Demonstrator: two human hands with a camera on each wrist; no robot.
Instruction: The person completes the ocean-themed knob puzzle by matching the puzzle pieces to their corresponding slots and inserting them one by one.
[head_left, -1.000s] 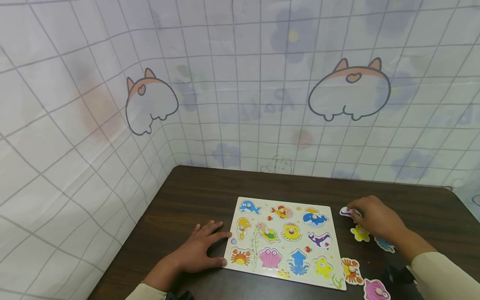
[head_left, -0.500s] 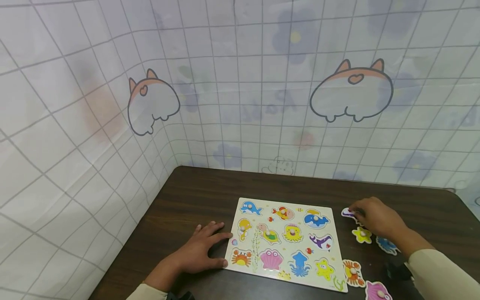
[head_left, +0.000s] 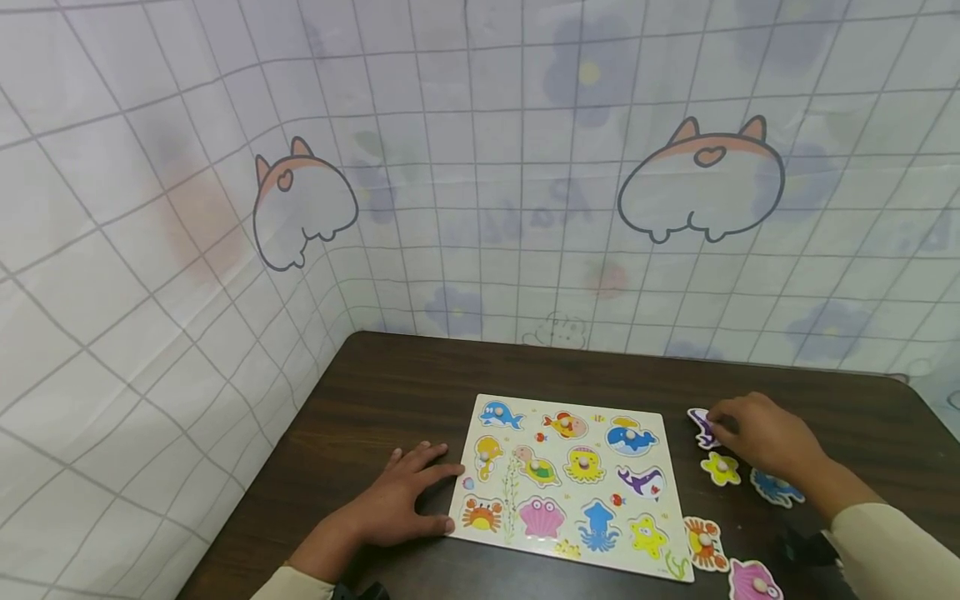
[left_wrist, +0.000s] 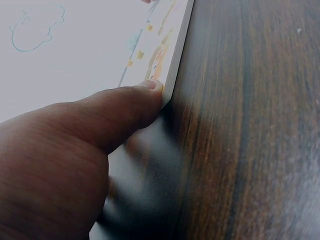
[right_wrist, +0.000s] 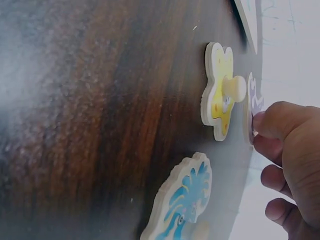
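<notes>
A white puzzle board [head_left: 558, 557] with sea-animal pictures lies on the dark wooden table. My left hand [head_left: 397, 504] rests at its left side with the fingers spread, and the thumb [left_wrist: 125, 107] touches the board's edge near the corner. Right of the board, my right hand [head_left: 765, 437] pinches a purple whale puzzle piece [head_left: 702, 427] between thumb and fingertips. That piece is partly hidden by the fingers, low at the table. Just below it lies a yellow starfish piece [head_left: 721, 469], whose knob points up. A blue squid piece [right_wrist: 185, 197] is beside the right wrist.
A crab piece [head_left: 705, 543] lies against the board's lower right edge, and a pink shell piece [head_left: 753, 581] is nearer the front. Several knobbed pieces, such as the octopus [head_left: 583, 464], sit in the board. A patterned curtain [head_left: 480, 208] hangs behind and left of the table.
The purple whale piece has turned under my right fingers, from lying nearly sideways to a steeper slant. My right hand has shifted slightly right. My left hand has stayed in place.
</notes>
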